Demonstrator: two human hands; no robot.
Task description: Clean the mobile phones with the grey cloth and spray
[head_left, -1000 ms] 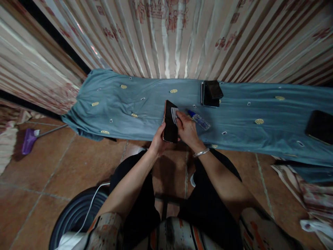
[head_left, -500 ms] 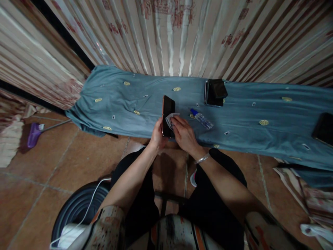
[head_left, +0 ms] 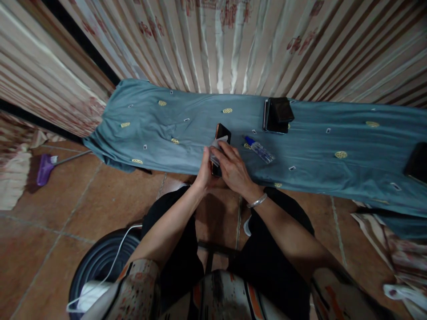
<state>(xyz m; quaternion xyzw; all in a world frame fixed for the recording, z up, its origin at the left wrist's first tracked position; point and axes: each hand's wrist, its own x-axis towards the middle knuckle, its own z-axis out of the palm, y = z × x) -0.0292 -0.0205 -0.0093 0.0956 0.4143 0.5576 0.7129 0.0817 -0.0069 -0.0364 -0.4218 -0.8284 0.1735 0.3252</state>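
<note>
My left hand (head_left: 204,174) grips a dark smartphone (head_left: 224,130) with an orange-gold edge, held tilted over the near edge of the cloth-covered bench. A grey-white cloth (head_left: 215,154) is pinched in my right hand (head_left: 235,169) and pressed against the phone, covering its middle. Part of the phone's lower end shows between the two hands. Just right of my right hand, a clear spray bottle (head_left: 262,152) with a blue top lies on the bench.
The bench (head_left: 167,129) wears a teal patterned cover. A stack of dark devices (head_left: 277,116) sits toward its back, and another dark device (head_left: 417,163) lies far right. Pleated curtains (head_left: 216,49) hang behind. A purple broom (head_left: 45,170) and a black ribbed round base (head_left: 96,262) are on the floor.
My right hand has moved the cloth leftward across the phone, reaching its left edge. The phone has turned and tilted slightly in my left hand.
</note>
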